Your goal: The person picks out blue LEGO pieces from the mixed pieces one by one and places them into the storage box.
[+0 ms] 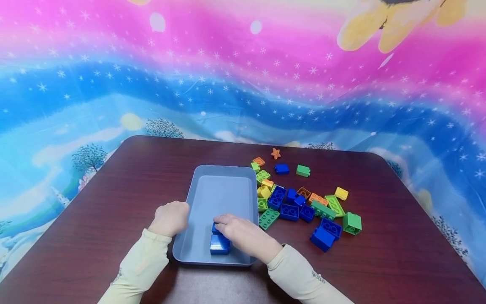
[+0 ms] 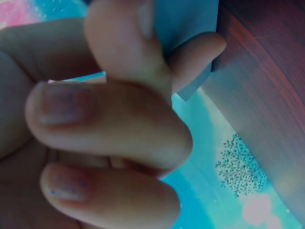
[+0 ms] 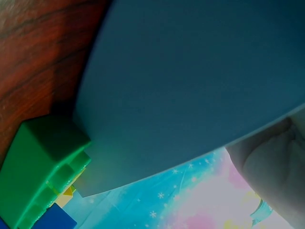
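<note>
A grey-blue rectangular tray (image 1: pixel 224 192) lies on the table. My left hand (image 1: pixel 171 218) holds its left rim; in the left wrist view the fingers (image 2: pixel 128 117) are curled and the tray's edge (image 2: pixel 188 21) shows beside them. Inside the near part of the tray sits a blue toy block (image 1: pixel 219 245). Just beyond it is a second blue block (image 1: pixel 215 229), which my right hand (image 1: pixel 247 236) grips with its fingertips, partly covering it. The right wrist view shows mostly the tray's outer wall (image 3: pixel 190 86), hiding the fingertips.
Right of the tray lie many loose blocks, among them a long green block (image 1: pixel 269 218), blue blocks (image 1: pixel 322 238), a green block (image 1: pixel 352 223) and a yellow block (image 1: pixel 341 193). An orange flower piece (image 1: pixel 275 153) lies far back. A patterned cloth (image 1: pixel 228 84) hangs behind the table (image 1: pixel 144 169).
</note>
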`<state>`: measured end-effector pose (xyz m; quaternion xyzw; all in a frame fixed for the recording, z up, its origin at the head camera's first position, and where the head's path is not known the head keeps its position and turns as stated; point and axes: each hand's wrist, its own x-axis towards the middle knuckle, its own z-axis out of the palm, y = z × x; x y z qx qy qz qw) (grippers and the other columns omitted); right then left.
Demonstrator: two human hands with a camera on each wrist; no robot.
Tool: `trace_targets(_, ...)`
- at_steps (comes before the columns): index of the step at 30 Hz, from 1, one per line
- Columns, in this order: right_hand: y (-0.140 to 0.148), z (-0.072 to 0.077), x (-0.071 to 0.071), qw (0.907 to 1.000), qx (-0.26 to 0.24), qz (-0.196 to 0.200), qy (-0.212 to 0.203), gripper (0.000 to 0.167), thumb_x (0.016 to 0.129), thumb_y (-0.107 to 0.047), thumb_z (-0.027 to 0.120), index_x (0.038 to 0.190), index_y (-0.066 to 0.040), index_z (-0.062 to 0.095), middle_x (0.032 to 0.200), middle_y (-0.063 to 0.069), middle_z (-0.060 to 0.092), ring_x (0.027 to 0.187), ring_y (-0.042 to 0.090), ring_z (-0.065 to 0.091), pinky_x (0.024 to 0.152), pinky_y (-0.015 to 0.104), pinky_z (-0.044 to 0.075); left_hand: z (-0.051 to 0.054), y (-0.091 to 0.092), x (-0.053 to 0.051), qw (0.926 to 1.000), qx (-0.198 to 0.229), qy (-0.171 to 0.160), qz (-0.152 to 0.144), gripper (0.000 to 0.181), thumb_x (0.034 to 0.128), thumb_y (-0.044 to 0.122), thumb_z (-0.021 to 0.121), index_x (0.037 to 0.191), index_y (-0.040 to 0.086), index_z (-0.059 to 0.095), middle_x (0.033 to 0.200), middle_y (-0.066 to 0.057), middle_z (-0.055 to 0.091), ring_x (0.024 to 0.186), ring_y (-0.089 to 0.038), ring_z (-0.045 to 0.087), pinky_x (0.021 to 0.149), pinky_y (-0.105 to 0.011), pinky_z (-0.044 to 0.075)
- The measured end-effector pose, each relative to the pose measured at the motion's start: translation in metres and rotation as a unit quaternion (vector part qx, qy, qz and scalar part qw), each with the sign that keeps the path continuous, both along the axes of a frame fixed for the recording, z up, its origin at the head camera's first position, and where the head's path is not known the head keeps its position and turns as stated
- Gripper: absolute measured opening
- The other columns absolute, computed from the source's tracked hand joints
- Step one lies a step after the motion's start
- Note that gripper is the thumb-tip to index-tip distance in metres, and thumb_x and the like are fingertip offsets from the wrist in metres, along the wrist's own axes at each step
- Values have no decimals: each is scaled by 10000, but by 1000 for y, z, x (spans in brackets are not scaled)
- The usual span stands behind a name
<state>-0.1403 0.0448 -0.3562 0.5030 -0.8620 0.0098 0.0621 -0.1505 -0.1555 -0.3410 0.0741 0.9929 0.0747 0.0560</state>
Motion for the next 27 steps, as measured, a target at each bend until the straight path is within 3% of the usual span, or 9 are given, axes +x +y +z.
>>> trace_targets(12,0,1,1,9995,187,-90,224,289,806,-50,649,1093,-68,624,1168,24,563,1091,134,497,873,226,392,0,0,-1,10000,-7,-48,1,178,741,-19,520,600,86,500,568,-47,491,522,-198,511,454,-409,406)
trace_targets(24,11,10,1,9990,291,-330,5,325,810,-47,647,1132,-75,611,1195,14,554,1142,141,467,910,249,362,0,-1,0,9999,1,-119,13,179,746,-27,509,605,81,493,572,-57,488,520,-194,508,445,-411,404)
trace_targets(27,16,11,0,9992,264,-277,153,305,806,-43,647,1109,-66,620,1170,24,568,1123,152,481,912,251,363,1,0,1,9999,6,-102,6,173,743,-26,516,607,79,496,574,-58,491,521,-197,511,446,-414,406)
